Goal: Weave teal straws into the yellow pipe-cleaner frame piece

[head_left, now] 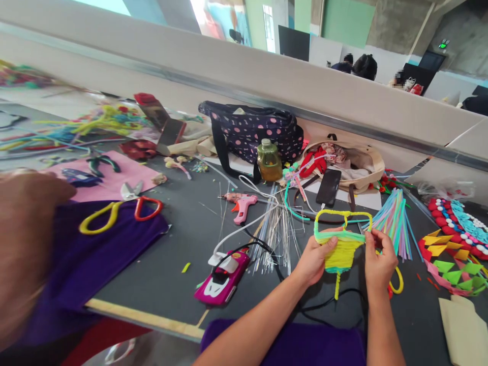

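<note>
Between my hands is a pipe-cleaner piece (339, 258), held above the dark tabletop. It has a yellow wrapped body, a green band across it, an open yellow frame on top and a short yellow stem hanging below. My left hand (315, 258) grips its left side, thumb across the front by the green band. At the right end of that band, my right hand (381, 253) pinches the frame with fingertips. Yellow-handled scissors (398, 280) lie partly hidden behind my right hand. A fan of pastel pipe cleaners (398, 221) lies just beyond it.
A pink glue gun (243, 203), magenta power strip (223, 279) with cables, and thin metal wires (276, 239) lie left of my hands. Behind are a phone (328, 186), a bottle (269, 161) and bags. Another person's blurred arm (26, 244) is at far left, near open scissors (131, 191).
</note>
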A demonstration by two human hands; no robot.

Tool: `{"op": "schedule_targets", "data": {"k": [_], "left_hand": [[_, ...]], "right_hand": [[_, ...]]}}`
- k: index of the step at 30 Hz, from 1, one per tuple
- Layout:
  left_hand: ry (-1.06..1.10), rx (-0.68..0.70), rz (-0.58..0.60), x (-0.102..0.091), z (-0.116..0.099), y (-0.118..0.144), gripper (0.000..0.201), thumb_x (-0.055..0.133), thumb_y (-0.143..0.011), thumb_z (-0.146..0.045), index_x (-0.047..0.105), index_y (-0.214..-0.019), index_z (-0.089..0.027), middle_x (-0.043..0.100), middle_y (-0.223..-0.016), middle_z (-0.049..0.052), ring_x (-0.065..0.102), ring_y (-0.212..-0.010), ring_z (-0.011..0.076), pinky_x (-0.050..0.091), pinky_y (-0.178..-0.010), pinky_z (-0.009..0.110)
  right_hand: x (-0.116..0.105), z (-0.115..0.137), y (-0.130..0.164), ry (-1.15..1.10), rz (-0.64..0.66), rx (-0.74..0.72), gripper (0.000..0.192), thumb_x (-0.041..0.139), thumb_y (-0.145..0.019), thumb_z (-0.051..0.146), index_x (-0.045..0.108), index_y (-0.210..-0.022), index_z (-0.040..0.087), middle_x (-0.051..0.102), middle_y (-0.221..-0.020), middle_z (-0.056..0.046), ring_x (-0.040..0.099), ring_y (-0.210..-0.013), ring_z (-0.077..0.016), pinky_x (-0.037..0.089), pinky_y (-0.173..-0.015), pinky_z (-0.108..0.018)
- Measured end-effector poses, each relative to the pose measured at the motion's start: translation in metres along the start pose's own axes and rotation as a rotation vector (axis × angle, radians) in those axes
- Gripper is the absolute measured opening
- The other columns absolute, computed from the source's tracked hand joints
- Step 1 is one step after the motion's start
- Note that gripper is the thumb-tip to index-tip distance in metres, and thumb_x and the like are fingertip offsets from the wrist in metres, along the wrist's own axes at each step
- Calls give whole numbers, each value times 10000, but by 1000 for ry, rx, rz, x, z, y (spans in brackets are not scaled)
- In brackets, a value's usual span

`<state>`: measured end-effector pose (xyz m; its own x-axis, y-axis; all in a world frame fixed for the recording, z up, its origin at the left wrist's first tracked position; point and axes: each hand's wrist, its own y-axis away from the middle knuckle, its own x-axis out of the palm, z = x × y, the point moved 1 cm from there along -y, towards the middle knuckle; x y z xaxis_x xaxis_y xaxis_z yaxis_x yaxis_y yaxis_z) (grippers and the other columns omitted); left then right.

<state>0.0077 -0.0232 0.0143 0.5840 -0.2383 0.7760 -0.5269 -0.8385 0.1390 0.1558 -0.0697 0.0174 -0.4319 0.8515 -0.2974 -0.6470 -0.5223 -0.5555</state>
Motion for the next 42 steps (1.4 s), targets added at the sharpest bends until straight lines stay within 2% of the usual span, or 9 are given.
{"op": "schedule_targets", "data": {"k": [7,12,15,22,25,28,33,36,42], "left_hand": [[31,-39,48,-1,-1,-1,377,767,-711,-230,691,-1061,-113,710,-1062,163,658,-1009,310,467,-932,440],[76,-127,101,-9,-1,-6,372,755,-722,-223,679,-1066,-100,716,-1031,173,668,-987,308,454,-945,439],[102,-198,132,-14,-1,-9,372,751,-726,-231,673,-1065,-99,711,-1047,172,679,-956,298,460,-933,421],[165,-306,224,-18,3,-11,301,699,-778,-209,664,-1058,-103,722,-1011,145,684,-947,260,473,-901,360],[199,-341,250,-18,3,-12,282,696,-779,-195,665,-1046,-110,729,-980,126,688,-935,247,467,-902,345],[222,-371,255,-19,3,-13,276,697,-776,-180,667,-1040,-109,730,-973,119,685,-946,243,457,-912,336],[228,-373,242,-18,1,-12,280,696,-769,-167,667,-1038,-95,729,-970,128,682,-949,254,468,-888,338],[209,-312,195,-17,-2,-12,273,689,-775,-171,670,-1039,-101,735,-953,122,690,-913,249,483,-868,341],[183,-217,63,-23,-8,-17,372,656,-792,-167,624,-1160,-118,727,-1016,126,688,-922,247,479,-895,357]], "right_hand": [[-2,-5,-6,-207,87,290,390,705,-705,527,668,-836,161,666,-769,-56,587,-686,-175,469,-651,-298],[-3,-6,-9,-531,137,540,352,791,-608,454,647,-776,180,626,-678,9,542,-592,-128,428,-581,-259],[-5,-7,-10,-698,248,653,317,806,-595,401,624,-746,190,594,-658,24,514,-575,-115,416,-577,-258],[-4,3,-9,-909,518,574,412,677,-677,554,434,-617,227,370,-632,34,405,-618,-146,377,-569,-296],[0,8,-5,-946,560,588,475,620,-695,621,341,-611,247,262,-630,46,336,-598,-153,366,-563,-311],[2,9,-1,-990,550,609,467,593,-713,638,332,-634,258,221,-641,49,300,-588,-159,376,-583,-330],[4,9,1,-1089,560,648,452,648,-692,620,380,-648,258,259,-641,49,335,-591,-157,405,-621,-346],[7,4,0,-1034,563,683,428,640,-695,647,473,-707,253,372,-670,39,425,-632,-158,424,-634,-340],[14,-8,-2,-952,402,761,319,733,-707,482,613,-849,222,499,-648,53,451,-542,-90,371,-492,-223]]}}
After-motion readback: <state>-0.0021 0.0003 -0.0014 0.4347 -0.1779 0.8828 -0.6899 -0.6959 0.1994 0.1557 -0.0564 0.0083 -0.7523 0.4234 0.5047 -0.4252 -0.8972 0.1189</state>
